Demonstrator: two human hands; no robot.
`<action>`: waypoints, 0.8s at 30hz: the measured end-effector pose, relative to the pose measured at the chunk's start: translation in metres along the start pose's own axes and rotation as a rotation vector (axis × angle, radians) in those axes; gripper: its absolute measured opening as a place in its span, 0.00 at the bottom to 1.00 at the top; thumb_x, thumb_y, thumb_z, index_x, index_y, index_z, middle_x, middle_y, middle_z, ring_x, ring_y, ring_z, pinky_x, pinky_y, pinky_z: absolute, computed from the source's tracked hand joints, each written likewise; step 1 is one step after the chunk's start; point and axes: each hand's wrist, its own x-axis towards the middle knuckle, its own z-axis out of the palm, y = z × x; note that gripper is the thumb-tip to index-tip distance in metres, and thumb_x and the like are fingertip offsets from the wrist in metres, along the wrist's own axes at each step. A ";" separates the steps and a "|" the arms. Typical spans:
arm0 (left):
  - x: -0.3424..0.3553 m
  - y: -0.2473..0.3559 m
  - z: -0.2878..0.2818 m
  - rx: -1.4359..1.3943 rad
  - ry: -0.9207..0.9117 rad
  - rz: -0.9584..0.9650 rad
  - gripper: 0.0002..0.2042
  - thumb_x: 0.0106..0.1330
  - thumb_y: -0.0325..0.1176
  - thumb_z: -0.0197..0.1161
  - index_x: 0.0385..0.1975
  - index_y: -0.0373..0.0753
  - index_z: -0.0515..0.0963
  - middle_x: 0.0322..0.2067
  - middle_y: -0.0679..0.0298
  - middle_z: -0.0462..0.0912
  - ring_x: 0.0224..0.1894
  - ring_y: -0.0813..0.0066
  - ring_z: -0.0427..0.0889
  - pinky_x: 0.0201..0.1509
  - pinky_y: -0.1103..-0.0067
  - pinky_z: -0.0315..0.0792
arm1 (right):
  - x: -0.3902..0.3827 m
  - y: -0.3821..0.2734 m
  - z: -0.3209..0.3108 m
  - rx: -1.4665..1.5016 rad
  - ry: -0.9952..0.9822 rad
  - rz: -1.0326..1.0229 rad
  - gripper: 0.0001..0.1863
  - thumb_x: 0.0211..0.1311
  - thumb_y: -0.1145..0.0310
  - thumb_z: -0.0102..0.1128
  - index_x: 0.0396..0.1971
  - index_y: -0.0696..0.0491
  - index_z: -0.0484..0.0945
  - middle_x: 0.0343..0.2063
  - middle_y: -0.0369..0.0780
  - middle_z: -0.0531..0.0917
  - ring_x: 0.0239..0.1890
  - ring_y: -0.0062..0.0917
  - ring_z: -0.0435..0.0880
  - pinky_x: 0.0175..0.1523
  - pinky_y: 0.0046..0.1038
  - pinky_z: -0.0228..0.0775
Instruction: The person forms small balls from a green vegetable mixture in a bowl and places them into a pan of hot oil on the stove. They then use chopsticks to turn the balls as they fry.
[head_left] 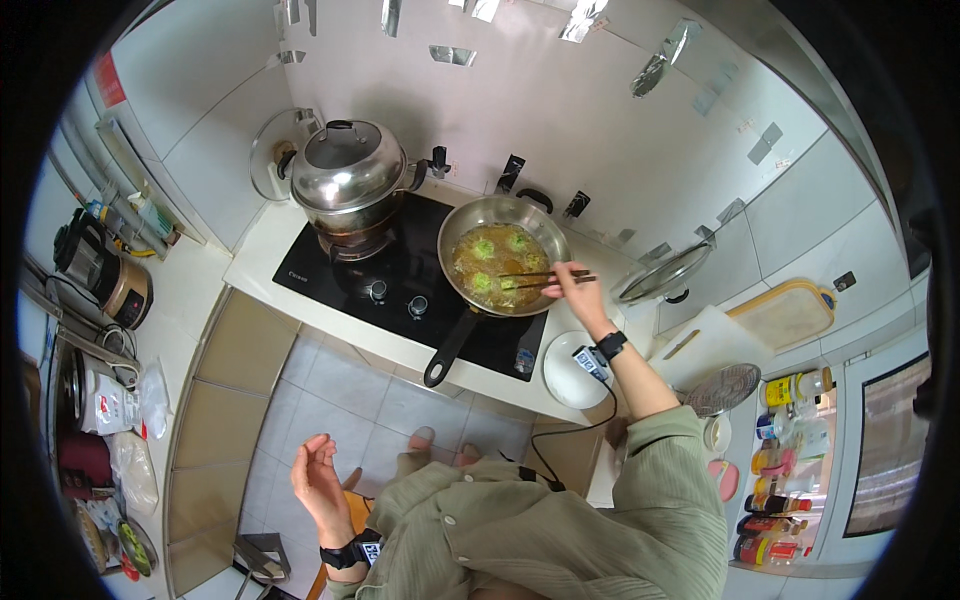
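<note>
A pair of dark chopsticks (540, 275) is gripped in my right hand (574, 283), their tips reaching into the frying pan (553, 228). In the pan's bubbling yellowish oil float several green lumps, one green lump (481, 281) close to the chopstick tips. The pan stands on the right burner, its black handle (452, 346) pointing toward me. Away from the stove, over the floor at the lower left, my left hand (318, 480) hangs with loosely curled fingers apart and nothing in it.
A lidded steel pot (350, 180) stands on the left burner of the black cooktop (400, 290). Right of the pan sits a white plate (568, 375), with a glass lid (670, 272) and cutting board (715, 345) beyond. Several bottles (775, 505) line the right side. A cable runs from my right wrist.
</note>
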 end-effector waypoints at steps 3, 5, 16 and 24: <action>0.000 0.001 0.003 0.013 -0.024 0.021 0.17 0.68 0.38 0.50 0.34 0.26 0.78 0.38 0.56 0.79 0.39 0.70 0.76 0.49 0.77 0.67 | -0.004 0.006 0.019 -0.154 -0.029 -0.005 0.15 0.64 0.64 0.56 0.35 0.64 0.76 0.26 0.40 0.81 0.26 0.25 0.85 0.30 0.20 0.76; -0.001 0.002 0.002 0.024 -0.001 0.018 0.17 0.68 0.38 0.50 0.35 0.26 0.78 0.38 0.56 0.79 0.39 0.70 0.76 0.49 0.77 0.67 | -0.003 0.005 0.016 -0.202 0.039 -0.042 0.15 0.65 0.63 0.55 0.34 0.63 0.76 0.25 0.39 0.80 0.24 0.24 0.84 0.28 0.19 0.74; 0.000 0.002 -0.008 -0.024 0.012 0.012 0.17 0.69 0.37 0.49 0.36 0.26 0.78 0.38 0.55 0.79 0.39 0.70 0.76 0.49 0.77 0.67 | 0.010 -0.021 -0.030 -0.252 0.223 -0.055 0.18 0.67 0.61 0.51 0.31 0.64 0.76 0.22 0.43 0.83 0.22 0.25 0.85 0.26 0.22 0.75; -0.001 0.001 -0.005 -0.018 -0.018 0.006 0.17 0.68 0.38 0.51 0.36 0.26 0.78 0.38 0.56 0.79 0.40 0.69 0.76 0.48 0.76 0.67 | 0.018 -0.002 -0.008 -0.302 0.154 -0.015 0.18 0.65 0.60 0.54 0.27 0.63 0.77 0.18 0.41 0.82 0.21 0.24 0.85 0.25 0.22 0.73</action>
